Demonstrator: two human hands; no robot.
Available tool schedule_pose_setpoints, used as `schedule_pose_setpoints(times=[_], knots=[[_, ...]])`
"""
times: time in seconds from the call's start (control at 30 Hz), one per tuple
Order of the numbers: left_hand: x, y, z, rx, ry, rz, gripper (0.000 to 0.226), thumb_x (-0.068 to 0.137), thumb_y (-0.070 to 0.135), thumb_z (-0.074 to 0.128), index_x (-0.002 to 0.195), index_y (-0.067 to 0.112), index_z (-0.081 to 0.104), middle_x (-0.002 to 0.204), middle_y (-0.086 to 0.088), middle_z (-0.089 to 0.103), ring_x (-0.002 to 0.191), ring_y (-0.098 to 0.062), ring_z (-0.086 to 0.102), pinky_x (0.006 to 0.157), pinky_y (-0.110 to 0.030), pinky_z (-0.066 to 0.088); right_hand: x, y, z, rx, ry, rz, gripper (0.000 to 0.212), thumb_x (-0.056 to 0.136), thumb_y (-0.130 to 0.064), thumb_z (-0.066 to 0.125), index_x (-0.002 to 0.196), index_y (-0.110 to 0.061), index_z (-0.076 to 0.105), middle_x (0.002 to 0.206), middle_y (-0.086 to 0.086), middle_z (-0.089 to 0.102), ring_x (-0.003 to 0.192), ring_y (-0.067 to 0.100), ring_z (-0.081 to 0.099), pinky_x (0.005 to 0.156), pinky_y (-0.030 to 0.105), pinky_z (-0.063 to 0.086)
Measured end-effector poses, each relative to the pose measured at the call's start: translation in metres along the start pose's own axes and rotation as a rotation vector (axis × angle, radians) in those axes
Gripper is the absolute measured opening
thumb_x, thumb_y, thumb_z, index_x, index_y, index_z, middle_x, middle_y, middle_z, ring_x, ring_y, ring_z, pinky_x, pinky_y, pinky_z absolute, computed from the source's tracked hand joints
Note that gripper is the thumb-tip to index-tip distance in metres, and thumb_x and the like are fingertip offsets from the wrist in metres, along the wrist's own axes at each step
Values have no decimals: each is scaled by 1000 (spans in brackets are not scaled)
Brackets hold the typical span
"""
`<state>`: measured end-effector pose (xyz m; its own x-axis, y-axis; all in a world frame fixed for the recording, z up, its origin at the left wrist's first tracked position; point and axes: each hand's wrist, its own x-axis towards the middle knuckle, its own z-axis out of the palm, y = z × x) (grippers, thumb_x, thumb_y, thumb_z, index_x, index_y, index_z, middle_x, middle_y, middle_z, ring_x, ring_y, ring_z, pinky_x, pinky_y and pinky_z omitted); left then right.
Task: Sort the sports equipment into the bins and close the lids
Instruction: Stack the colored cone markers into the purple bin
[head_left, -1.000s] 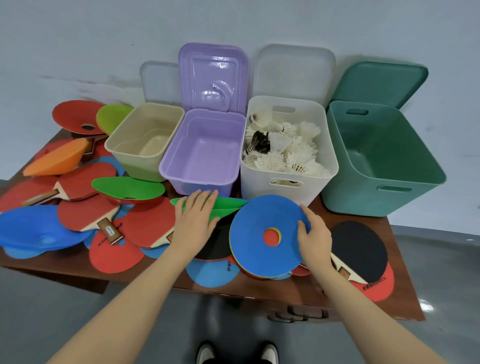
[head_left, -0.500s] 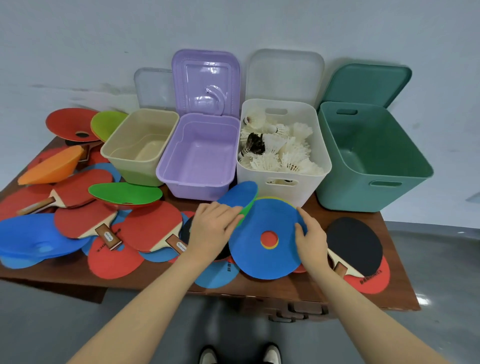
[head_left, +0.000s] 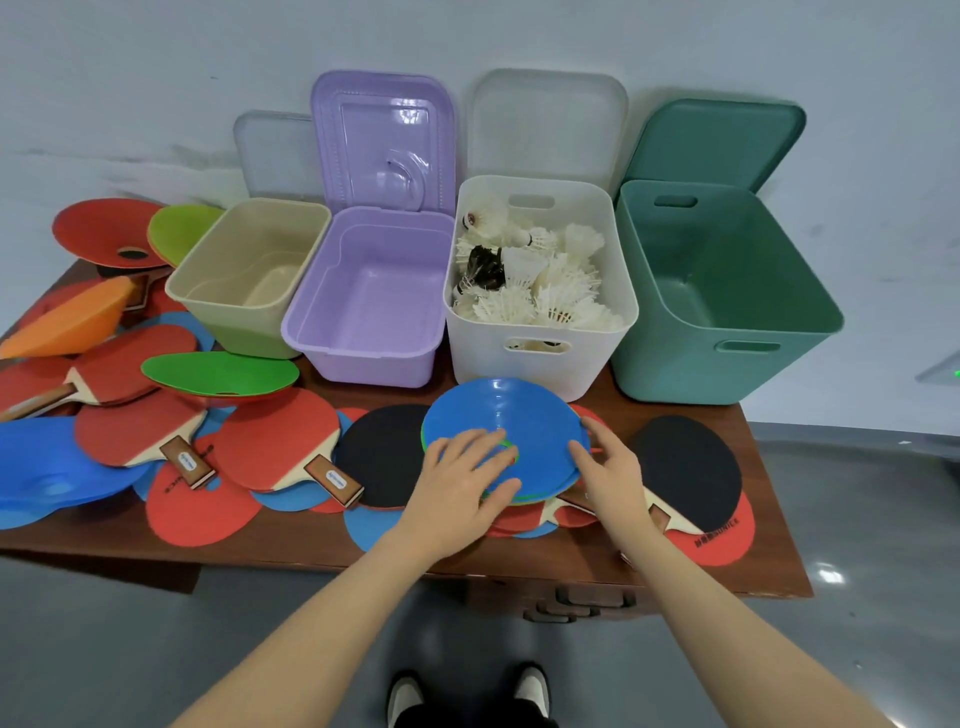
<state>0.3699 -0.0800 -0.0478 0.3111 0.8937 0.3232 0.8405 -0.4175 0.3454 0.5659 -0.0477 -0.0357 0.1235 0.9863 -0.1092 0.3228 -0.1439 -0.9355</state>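
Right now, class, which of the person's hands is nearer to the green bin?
Right. The right hand rests at the blue disc's right edge, below the green bin; the left hand lies farther left on that disc.

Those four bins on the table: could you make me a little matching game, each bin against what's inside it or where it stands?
Things:
1. white bin
2. purple bin
3. green bin
4. beige bin

Descriptions:
A. far right in the row, nothing visible inside
B. holds shuttlecocks
C. far left in the row
D. second from the left, its own purple lid standing upright behind it

Pairs: 1-B, 2-D, 3-A, 4-C
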Motion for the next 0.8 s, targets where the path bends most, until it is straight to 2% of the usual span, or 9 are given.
schedule_pose_setpoints(times=[0.07, 0.13, 0.2, 0.27, 0.33, 0.4, 0.53, 0.7, 0.8], knots=[[2, -4, -5, 26, -74, -201, 64, 90, 56, 20, 138, 20, 43, 149, -3, 32, 135, -22, 26, 107, -44, 23, 1, 1, 1, -66, 5, -9, 36, 91, -2, 51, 126, -10, 54, 106, -8, 60, 99, 12, 58, 70, 4, 43], [5, -10, -7, 33, -164, -370, 77, 87, 62, 11, 148, 17, 20, 156, -8, 11, 140, -25, 13, 111, -41, 14, 1, 4, 1, -110, 7, -5, 43, 92, -3, 49, 134, -9, 48, 120, -1, 59, 106, 17, 55, 80, 14, 43], [9, -17, -7, 8, -210, -491, 75, 92, 60, 20, 149, 14, 5, 156, -11, 5, 141, -27, 14, 112, -41, 13, 0, 9, 0, -154, 1, -10, 44, 92, -5, 47, 135, -12, 47, 128, 1, 57, 112, 18, 54, 90, 26, 43], [12, -21, -6, -10, -224, -536, 75, 95, 52, 31, 149, 12, -2, 155, -11, 11, 138, -27, 23, 110, -42, 18, -1, 12, 0, -210, -4, -29, 44, 91, -7, 48, 135, -13, 48, 129, 2, 56, 115, 16, 51, 93, 28, 41], [13, -22, -3, -53, -241, -528, 74, 96, 47, 35, 148, 11, -3, 148, -8, 27, 130, -23, 34, 106, -41, 24, -2, 14, 1, -260, 0, -27, 45, 91, -8, 50, 135, -13, 46, 127, 5, 52, 109, 11, 48, 89, 24, 36], [13, -21, -1, -99, -278, -522, 74, 96, 43, 39, 148, 13, -3, 140, -6, 35, 124, -21, 39, 103, -40, 27, -3, 11, 3, -267, 11, -10, 47, 90, -5, 50, 136, -13, 44, 125, 8, 47, 106, 12, 44, 88, 21, 32], [12, -26, -3, -190, -262, -503, 71, 96, 30, 45, 149, 14, 0, 130, -7, 41, 111, -22, 46, 95, -36, 33, -8, 5, 7, -240, 30, -60, 48, 89, 1, 49, 135, -12, 44, 128, 2, 50, 122, 18, 42, 95, 23, 31], [6, -32, -20, -226, -58, -436, 66, 93, 21, 48, 148, 14, 14, 111, -7, 49, 96, -23, 50, 87, -36, 36, -21, -13, 13, -287, 80, -220, 54, 88, 0, 52, 138, -16, 40, 124, -11, 46, 118, 5, 39, 94, 19, 29], [1, -48, -35, -159, 61, -387, 64, 87, 23, 51, 145, 13, 26, 98, -9, 52, 90, -29, 52, 81, -43, 39, -24, -31, 24, -357, 68, -358, 56, 88, -2, 54, 139, -19, 39, 116, -4, 52, 106, 6, 46, 83, 18, 34]])
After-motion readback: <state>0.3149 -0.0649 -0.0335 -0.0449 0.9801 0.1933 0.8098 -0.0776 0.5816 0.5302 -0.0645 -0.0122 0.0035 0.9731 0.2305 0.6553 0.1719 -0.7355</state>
